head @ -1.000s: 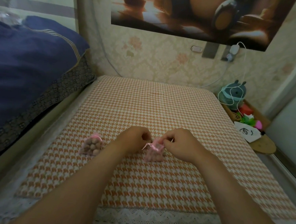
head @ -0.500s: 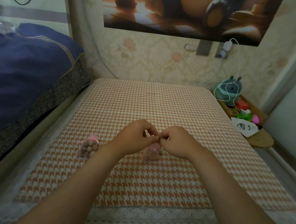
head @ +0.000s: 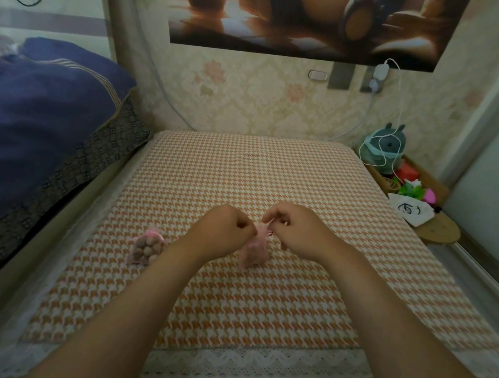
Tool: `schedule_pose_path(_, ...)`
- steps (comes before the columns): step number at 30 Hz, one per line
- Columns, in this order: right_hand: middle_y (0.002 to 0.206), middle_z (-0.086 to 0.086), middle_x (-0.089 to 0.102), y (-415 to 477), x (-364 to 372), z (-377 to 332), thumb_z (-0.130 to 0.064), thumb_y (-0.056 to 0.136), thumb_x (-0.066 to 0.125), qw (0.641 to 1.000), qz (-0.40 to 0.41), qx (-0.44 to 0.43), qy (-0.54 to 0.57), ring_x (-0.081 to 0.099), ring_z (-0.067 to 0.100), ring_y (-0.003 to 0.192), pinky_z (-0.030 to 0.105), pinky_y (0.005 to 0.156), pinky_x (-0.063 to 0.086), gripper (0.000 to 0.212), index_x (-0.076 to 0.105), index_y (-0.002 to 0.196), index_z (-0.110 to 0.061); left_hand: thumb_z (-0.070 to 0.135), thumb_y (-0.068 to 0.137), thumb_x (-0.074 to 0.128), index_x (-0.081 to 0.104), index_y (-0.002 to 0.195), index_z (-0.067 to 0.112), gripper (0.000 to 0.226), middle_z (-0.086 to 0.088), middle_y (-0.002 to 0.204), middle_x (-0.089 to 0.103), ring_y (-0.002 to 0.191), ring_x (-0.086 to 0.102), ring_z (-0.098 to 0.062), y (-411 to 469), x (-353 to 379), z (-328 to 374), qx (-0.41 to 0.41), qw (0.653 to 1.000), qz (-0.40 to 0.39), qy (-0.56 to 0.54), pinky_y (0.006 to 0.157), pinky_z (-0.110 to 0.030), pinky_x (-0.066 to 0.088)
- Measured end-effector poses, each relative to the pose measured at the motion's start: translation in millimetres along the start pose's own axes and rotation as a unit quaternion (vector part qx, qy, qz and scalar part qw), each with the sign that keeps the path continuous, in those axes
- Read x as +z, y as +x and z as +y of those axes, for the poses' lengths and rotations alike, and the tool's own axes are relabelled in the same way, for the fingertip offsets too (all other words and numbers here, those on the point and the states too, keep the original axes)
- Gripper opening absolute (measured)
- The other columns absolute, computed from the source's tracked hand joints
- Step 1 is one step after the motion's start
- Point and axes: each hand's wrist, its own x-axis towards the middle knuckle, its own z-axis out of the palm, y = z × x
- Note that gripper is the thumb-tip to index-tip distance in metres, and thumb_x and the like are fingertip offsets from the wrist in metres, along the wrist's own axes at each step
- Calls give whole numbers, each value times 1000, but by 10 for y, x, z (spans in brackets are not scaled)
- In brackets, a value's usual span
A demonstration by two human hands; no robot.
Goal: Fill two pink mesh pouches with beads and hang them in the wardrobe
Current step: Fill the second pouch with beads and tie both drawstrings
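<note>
Two pouches on checked cloth (head: 243, 174) | centre pouch (head: 253, 252) mid-frame, upright, long axis up-down, neck toward top | left hand (head: 225, 231) and right hand (head: 295, 232) pinch its neck | left pouch (head: 146, 248) lies left of centre | fingertips touched earlier, now slightly apart

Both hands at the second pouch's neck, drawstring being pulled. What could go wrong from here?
1. The right hand pinches the thin drawstring and the left hand grips the neck of the second pouch, which stands upright on the mat. An uneven pull may tip it and spill its contents if the mouth is not fully closed.
2. The first pouch lies close beside the left forearm; a sideways sweep could knock it away.
</note>
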Motion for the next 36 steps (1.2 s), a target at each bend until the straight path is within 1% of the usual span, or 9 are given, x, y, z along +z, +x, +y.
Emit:
schedule_pose_path(2, 89, -9, 71, 14, 18, 58, -18, 96, 52, 1000, 13, 11, 1, 65, 6, 65, 29, 60, 53, 23, 63, 97, -38, 28, 84, 64, 76, 73, 21, 18, 6, 66, 71, 65, 66, -9, -5, -35, -14, -10, 1000, 3, -4, 68, -35, 56)
schedule_pose_path(6, 92, -14, 69, 27, 81, 146, -19, 88, 63, 994, -37, 11, -102, 65, 7, 88, 38, 84, 57, 22, 64, 84, -40, 26, 87, 61, 74, 79, 25, 14, 10, 72, 70, 70, 64, -6, -50, -121, -48, -14, 1000, -6, -5, 64, -27, 53)
schedule_pose_path(13, 88, -15, 67, 86, 246, 169, -30, 81, 72, 979, -65, 32, -189, 63, 8, 84, 32, 77, 55, 14, 63, 79, -41, 24, 88, 61, 72, 97, 27, 15, 14, 90, 67, 78, 58, 3, -97, -182, -144, -1, 1000, -19, 7, 64, -12, 44)
schedule_pose_path(17, 91, -13, 68, 102, 282, 166, -29, 83, 69, 976, -68, 28, -207, 63, 11, 87, 28, 75, 51, 10, 71, 90, -37, 27, 91, 60, 72, 107, 24, 20, 15, 101, 64, 78, 52, 11, -95, -187, -213, 4, 1000, -23, -5, 66, -5, 36)
schedule_pose_path(22, 91, -14, 70, 142, 170, 102, -34, 85, 71, 989, 14, 10, -144, 65, 10, 91, 35, 84, 54, 12, 72, 97, -35, 23, 90, 60, 71, 111, 24, 24, 12, 108, 67, 74, 50, 14, -85, -191, -246, 12, 1000, -22, -13, 64, 1, 34)
schedule_pose_path(25, 86, -17, 69, 141, 140, -21, -31, 85, 73, 993, 96, -33, -63, 61, -4, 80, 31, 80, 52, 14, 70, 98, -35, 21, 89, 59, 68, 115, 26, 28, 13, 111, 67, 76, 52, 11, -78, -194, -241, 14, 999, -27, -15, 65, -1, 33)
schedule_pose_path(29, 88, -19, 72, 91, 191, -221, -31, 84, 77, 992, 102, -79, 3, 58, -9, 64, 20, 67, 46, 12, 72, 94, -32, 22, 89, 57, 67, 116, 24, 29, 11, 113, 67, 79, 56, 5, -79, -182, -239, 9, 999, -35, -37, 65, -10, 37)
schedule_pose_path(32, 91, -21, 71, 93, 267, -260, -36, 86, 74, 990, 78, -107, -41, 56, -12, 67, 18, 66, 41, 9, 74, 95, -33, 22, 89, 56, 69, 115, 23, 28, 9, 109, 69, 69, 53, 10, -81, -171, -243, 22, 998, -27, -53, 62, -10, 35)
schedule_pose_path(36, 99, -16, 62, 148, 324, -226, -44, 88, 70, 985, 72, -119, -102, 48, -9, 72, 20, 67, 36, 16, 75, 101, -35, 24, 91, 57, 70, 115, 21, 27, 7, 110, 70, 85, 62, -2, -92, -171, -246, 12, 997, -28, -70, 75, -16, 43)
